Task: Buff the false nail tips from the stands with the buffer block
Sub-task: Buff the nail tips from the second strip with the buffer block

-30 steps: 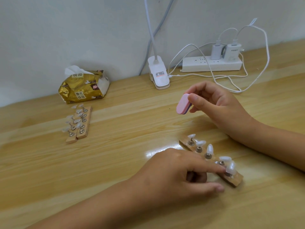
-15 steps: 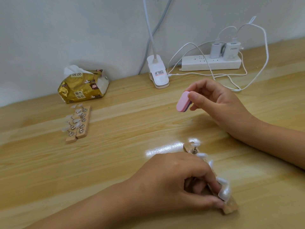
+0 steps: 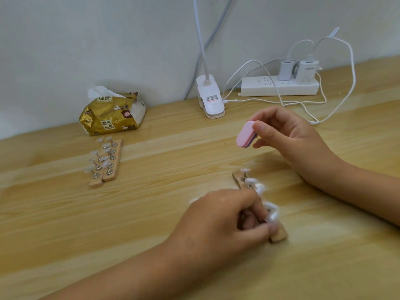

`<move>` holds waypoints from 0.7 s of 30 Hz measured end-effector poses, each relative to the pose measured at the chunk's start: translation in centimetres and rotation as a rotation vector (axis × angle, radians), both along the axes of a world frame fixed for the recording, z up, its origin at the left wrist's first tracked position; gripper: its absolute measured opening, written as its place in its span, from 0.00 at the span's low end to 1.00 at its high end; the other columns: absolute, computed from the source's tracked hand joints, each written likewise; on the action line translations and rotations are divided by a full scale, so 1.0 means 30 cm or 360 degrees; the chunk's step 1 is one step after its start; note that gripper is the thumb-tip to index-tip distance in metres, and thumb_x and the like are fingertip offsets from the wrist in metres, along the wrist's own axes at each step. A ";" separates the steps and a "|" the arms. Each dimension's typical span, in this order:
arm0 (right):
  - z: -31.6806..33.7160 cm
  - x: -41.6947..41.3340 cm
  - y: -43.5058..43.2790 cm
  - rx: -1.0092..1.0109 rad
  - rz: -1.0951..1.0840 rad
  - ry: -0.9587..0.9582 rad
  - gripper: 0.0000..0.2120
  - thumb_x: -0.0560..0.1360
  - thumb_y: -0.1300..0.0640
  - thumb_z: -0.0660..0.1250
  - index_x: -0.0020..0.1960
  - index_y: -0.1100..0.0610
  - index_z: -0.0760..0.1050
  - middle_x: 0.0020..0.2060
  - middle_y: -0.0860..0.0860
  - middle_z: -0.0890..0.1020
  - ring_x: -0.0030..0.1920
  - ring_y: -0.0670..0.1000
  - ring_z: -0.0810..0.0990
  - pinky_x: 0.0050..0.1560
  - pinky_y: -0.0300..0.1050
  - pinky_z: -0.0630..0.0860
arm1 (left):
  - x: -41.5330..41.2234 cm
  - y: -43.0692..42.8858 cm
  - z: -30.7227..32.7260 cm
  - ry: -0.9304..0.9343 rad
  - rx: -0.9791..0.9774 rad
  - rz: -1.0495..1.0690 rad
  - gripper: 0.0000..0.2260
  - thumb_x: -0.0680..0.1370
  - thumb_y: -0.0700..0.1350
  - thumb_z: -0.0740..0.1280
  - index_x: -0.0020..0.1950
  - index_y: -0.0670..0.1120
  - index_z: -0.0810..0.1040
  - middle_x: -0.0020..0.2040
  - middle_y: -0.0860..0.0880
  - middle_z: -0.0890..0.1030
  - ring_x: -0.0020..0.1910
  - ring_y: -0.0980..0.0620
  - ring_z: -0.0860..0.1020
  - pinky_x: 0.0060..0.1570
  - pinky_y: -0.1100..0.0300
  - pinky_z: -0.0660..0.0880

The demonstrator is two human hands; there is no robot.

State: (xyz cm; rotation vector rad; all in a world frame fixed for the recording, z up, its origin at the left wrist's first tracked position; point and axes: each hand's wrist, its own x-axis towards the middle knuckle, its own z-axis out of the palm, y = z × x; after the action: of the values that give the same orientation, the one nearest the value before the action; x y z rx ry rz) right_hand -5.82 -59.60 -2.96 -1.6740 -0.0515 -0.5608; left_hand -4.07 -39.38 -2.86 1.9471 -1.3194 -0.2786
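From the head view, I have my right hand [image 3: 287, 135] raised above the wooden table [image 3: 151, 213], thumb and fingers pinched shut on the pink buffer block [image 3: 245, 135]. I hold it by one end so the pink face sticks out free toward the left, which I judge keeps it ready for rubbing.

My left hand [image 3: 225, 221] is low and near me, fingers curled closed around one nail tip [image 3: 271, 216] and its peg at the near end of the nearer stand [image 3: 279, 234]. The picture is blurred there, so I cannot tell whether the tip is off the wood or only gripped. The other tips on that strip run away toward my right wrist.

A second pair of stands [image 3: 106, 163] with tips lies well apart to the left, near the gold tissue pack [image 3: 112, 114], out of my working space. At the wall sit the clip lamp [image 3: 211, 98] and power strip [image 3: 279, 86], clear of both hands.
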 end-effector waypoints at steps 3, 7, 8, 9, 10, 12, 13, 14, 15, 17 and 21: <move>-0.002 0.003 -0.010 0.0118 -0.0023 0.0020 0.09 0.74 0.50 0.67 0.52 0.53 0.77 0.44 0.47 0.84 0.48 0.48 0.83 0.46 0.39 0.80 | 0.031 0.008 -0.003 -0.0193 -0.0022 0.0077 0.07 0.72 0.52 0.72 0.42 0.55 0.74 0.30 0.59 0.71 0.32 0.60 0.71 0.33 0.63 0.67; 0.001 0.008 -0.021 0.0282 -0.0053 0.0046 0.12 0.71 0.47 0.68 0.51 0.53 0.77 0.44 0.48 0.83 0.49 0.47 0.82 0.45 0.39 0.79 | 0.032 0.008 -0.007 -0.0908 -0.0258 0.0000 0.08 0.77 0.50 0.67 0.39 0.50 0.79 0.34 0.58 0.68 0.35 0.58 0.69 0.35 0.66 0.65; 0.002 0.008 -0.022 0.0306 -0.0051 0.0054 0.13 0.72 0.47 0.67 0.52 0.53 0.77 0.45 0.49 0.84 0.49 0.47 0.82 0.45 0.39 0.80 | 0.034 0.010 -0.012 -0.0981 -0.0321 -0.0034 0.09 0.77 0.49 0.67 0.39 0.48 0.79 0.34 0.57 0.71 0.35 0.57 0.69 0.36 0.67 0.64; 0.004 0.008 -0.022 0.0333 -0.0043 0.0062 0.12 0.72 0.47 0.67 0.52 0.53 0.76 0.45 0.49 0.84 0.50 0.47 0.83 0.45 0.39 0.80 | 0.034 0.011 -0.012 -0.0981 -0.0385 -0.0056 0.08 0.77 0.48 0.68 0.39 0.47 0.80 0.34 0.56 0.72 0.35 0.57 0.69 0.37 0.67 0.65; 0.005 0.008 -0.022 0.0365 -0.0030 0.0066 0.12 0.73 0.47 0.67 0.52 0.53 0.76 0.47 0.50 0.85 0.51 0.48 0.84 0.45 0.39 0.80 | 0.033 0.012 -0.008 -0.0887 -0.0458 -0.0067 0.07 0.76 0.46 0.70 0.40 0.46 0.80 0.35 0.55 0.74 0.35 0.57 0.70 0.39 0.68 0.66; 0.007 0.008 -0.021 0.0437 0.0006 0.0064 0.11 0.74 0.48 0.66 0.52 0.52 0.75 0.51 0.53 0.86 0.52 0.51 0.85 0.45 0.41 0.81 | 0.037 0.015 0.003 -0.0496 -0.0637 -0.0072 0.05 0.74 0.43 0.72 0.40 0.44 0.79 0.39 0.53 0.76 0.37 0.57 0.74 0.42 0.70 0.69; 0.008 0.007 -0.019 0.0464 0.0027 0.0064 0.10 0.74 0.48 0.66 0.52 0.51 0.74 0.53 0.54 0.85 0.53 0.53 0.85 0.45 0.41 0.81 | 0.043 0.017 0.011 -0.0265 -0.0710 -0.0067 0.04 0.73 0.42 0.72 0.41 0.45 0.78 0.41 0.52 0.77 0.38 0.56 0.75 0.40 0.68 0.71; 0.010 0.007 -0.017 0.0484 0.0050 0.0066 0.09 0.75 0.49 0.65 0.53 0.51 0.74 0.54 0.55 0.85 0.54 0.55 0.85 0.45 0.41 0.81 | 0.051 0.018 0.018 -0.0023 -0.0752 -0.0051 0.04 0.73 0.42 0.72 0.41 0.46 0.78 0.42 0.51 0.78 0.39 0.55 0.77 0.39 0.65 0.73; 0.012 0.007 -0.015 0.0505 0.0074 0.0069 0.09 0.76 0.50 0.65 0.53 0.52 0.73 0.55 0.56 0.85 0.55 0.57 0.85 0.45 0.41 0.81 | 0.060 0.018 0.024 0.0235 -0.0767 -0.0011 0.05 0.72 0.42 0.73 0.41 0.49 0.77 0.43 0.51 0.80 0.40 0.54 0.79 0.39 0.64 0.75; 0.016 0.007 -0.013 0.0567 0.0114 0.0083 0.09 0.76 0.50 0.65 0.54 0.52 0.73 0.55 0.57 0.84 0.55 0.58 0.84 0.46 0.41 0.81 | 0.086 0.013 0.028 0.0703 -0.0758 0.0139 0.07 0.70 0.43 0.74 0.39 0.52 0.77 0.41 0.49 0.83 0.40 0.55 0.81 0.39 0.65 0.75; 0.020 0.007 -0.017 0.0638 0.0191 0.0095 0.12 0.76 0.52 0.66 0.58 0.54 0.75 0.56 0.58 0.84 0.57 0.58 0.83 0.49 0.39 0.80 | 0.142 -0.011 0.013 0.1147 -0.0705 0.0385 0.04 0.68 0.43 0.72 0.38 0.50 0.78 0.35 0.50 0.81 0.35 0.57 0.78 0.37 0.67 0.74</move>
State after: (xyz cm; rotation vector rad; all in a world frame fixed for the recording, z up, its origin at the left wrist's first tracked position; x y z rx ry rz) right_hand -5.60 -60.10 -2.34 -1.2865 0.0044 -0.3991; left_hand 0.17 -39.70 -2.47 1.4058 -0.6014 -0.4669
